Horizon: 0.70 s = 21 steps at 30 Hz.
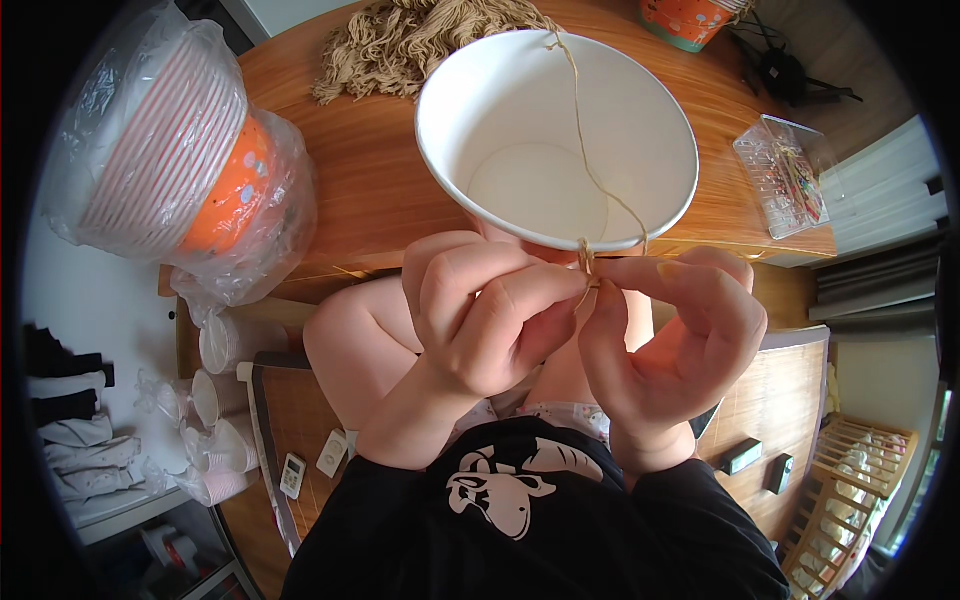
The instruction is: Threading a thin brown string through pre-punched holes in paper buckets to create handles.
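Observation:
A large white paper bucket (pixel 650 110) lies tipped with its open mouth facing me at the table's near edge. Tan twine (pixel 600 187) runs from the far rim across the mouth to the near rim. A small knotted bunch of it sits on the near rim, between my hands. My left hand (pixel 490 310) is closed, its thumb and forefinger pinching the twine there. From the other side my right hand (pixel 680 330) pinches the same twine with thumb and forefinger. The very tips of the fingers overlap the knot, so its exact form is partly hidden.
Behind the bucket lies a heap of tan yarn (pixel 400 50). Stacked buckets in clear plastic (pixel 165 150) stand at left. On the right are a clear box (pixel 785 180) of small items, a black stand (pixel 785 75) and an orange patterned bucket (pixel 685 20).

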{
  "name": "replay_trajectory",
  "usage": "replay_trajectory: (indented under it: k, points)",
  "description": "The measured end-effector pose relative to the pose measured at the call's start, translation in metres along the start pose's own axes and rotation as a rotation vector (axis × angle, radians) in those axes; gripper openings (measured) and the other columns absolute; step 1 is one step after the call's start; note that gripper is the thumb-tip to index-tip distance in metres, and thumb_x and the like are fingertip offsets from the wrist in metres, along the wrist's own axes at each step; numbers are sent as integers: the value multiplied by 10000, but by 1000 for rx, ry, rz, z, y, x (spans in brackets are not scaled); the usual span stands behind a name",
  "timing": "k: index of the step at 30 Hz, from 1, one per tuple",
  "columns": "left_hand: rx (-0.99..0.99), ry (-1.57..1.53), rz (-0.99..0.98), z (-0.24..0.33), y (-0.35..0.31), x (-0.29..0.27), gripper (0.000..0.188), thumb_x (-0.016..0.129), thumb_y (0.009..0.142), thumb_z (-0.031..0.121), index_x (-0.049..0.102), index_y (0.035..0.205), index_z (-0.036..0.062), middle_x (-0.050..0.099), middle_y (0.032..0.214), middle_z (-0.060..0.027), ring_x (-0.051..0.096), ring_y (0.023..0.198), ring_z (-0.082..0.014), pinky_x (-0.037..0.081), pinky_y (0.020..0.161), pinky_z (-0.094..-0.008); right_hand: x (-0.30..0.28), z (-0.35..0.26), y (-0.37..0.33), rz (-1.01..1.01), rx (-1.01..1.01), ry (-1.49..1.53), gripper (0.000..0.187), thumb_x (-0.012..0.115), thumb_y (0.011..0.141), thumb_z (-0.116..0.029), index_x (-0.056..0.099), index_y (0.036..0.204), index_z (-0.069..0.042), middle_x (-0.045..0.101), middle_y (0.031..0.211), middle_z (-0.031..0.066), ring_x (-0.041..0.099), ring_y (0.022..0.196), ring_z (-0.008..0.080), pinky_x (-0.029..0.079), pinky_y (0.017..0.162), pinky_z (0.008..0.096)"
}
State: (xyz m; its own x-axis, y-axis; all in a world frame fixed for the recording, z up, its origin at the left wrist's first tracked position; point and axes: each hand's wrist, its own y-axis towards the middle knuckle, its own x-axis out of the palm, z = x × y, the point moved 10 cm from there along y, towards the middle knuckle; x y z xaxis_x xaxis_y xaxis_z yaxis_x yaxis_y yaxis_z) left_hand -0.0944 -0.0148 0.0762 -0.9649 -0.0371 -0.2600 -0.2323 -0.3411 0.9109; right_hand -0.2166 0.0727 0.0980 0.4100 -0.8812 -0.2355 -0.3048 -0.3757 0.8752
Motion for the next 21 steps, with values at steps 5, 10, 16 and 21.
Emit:
replay_trajectory:
  k: [5, 10, 16, 21]
  points:
    - [16, -33, -28, 1, 6, -1, 324, 699, 654, -73, 649, 919, 106, 593, 935, -22, 535, 798, -190, 439, 707, -317, 0, 3, -1, -12, 7, 56, 504, 733, 637, 59, 552, 1091, -67, 701, 902, -7, 507, 816, 173, 362, 808, 305]
    - [31, -39, -38, 1, 6, -1, 312, 692, 670, -58, 646, 933, 103, 594, 941, -22, 527, 803, -186, 436, 718, -318, -1, 7, -1, -44, 21, 83, 504, 718, 647, 61, 524, 1099, -53, 704, 914, 7, 509, 821, 179, 380, 805, 305]
    - [41, -29, -34, 4, 6, 0, 311, 696, 677, -55, 644, 938, 107, 587, 947, -25, 527, 797, -189, 439, 701, -313, 4, 7, 2, -77, 45, 104, 480, 733, 656, 43, 534, 1081, -57, 710, 918, 16, 527, 812, 174, 368, 820, 312]
    - [42, -29, -35, 3, 7, 0, 313, 699, 677, -57, 641, 937, 106, 575, 939, -28, 521, 796, -191, 434, 698, -311, 5, 8, 1, -79, 40, 117, 480, 730, 655, 65, 537, 1078, -56, 708, 928, 7, 529, 792, 173, 365, 824, 313]
